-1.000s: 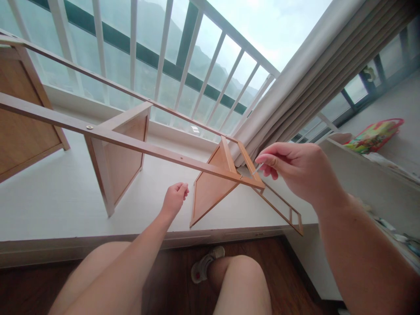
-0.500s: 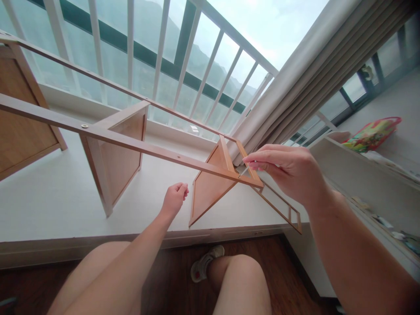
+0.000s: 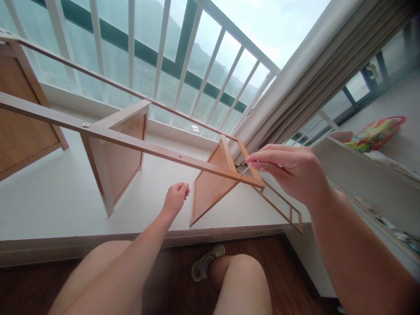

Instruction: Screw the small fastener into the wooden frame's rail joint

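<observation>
Wooden shelf frame [image 3: 164,151] is lying on the sill; right hand [image 3: 292,173] fingers are pinching a thin screw [image 3: 246,168] at its corner, best kept straight; left hand [image 3: 175,199] is loosely curled.

Tan wooden frame [image 3: 157,151], white sill [image 3: 49,197].

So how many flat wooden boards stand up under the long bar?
3: left panel at the picture's edge, partly cut off; middle panel under the front rail; right panel near the right hand.

one wooden frame [image 3: 138,146], three upright wooden panels, two hands, one curtain [image 3: 315,74], one sandal [image 3: 205,263]
</observation>
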`<state>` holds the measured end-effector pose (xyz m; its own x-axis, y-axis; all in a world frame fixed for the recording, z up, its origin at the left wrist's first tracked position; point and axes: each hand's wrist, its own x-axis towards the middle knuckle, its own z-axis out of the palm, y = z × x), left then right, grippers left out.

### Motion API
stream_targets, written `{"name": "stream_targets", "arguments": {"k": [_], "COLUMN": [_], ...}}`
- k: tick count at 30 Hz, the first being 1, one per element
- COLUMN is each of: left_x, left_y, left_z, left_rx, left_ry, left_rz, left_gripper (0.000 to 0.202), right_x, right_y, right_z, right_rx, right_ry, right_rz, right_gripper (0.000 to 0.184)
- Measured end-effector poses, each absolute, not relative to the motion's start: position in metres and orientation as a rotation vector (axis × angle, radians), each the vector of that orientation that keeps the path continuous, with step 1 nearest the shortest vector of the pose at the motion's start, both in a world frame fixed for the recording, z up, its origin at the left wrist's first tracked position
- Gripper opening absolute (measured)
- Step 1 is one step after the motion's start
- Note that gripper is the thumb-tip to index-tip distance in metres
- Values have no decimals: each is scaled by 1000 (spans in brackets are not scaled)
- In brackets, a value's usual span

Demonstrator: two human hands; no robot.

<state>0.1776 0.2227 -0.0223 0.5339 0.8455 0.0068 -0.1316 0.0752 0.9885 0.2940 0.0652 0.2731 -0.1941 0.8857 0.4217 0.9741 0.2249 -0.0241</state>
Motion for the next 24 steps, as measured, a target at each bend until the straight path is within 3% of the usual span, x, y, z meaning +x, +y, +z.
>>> {"name": "stream_targets", "arguments": {"k": [24], "left_x": [179], "left_y": [222], "left_z": [-25], "left_rx": [1298], "left_ry": [710], "left_rz": [813], "left_gripper": [34], "right_x": [296], "right_y": [58], "right_z": [276], "right_rx": [-1731], "right_ry": [-2242], "right_rz": [-319], "right_gripper": [18]}}
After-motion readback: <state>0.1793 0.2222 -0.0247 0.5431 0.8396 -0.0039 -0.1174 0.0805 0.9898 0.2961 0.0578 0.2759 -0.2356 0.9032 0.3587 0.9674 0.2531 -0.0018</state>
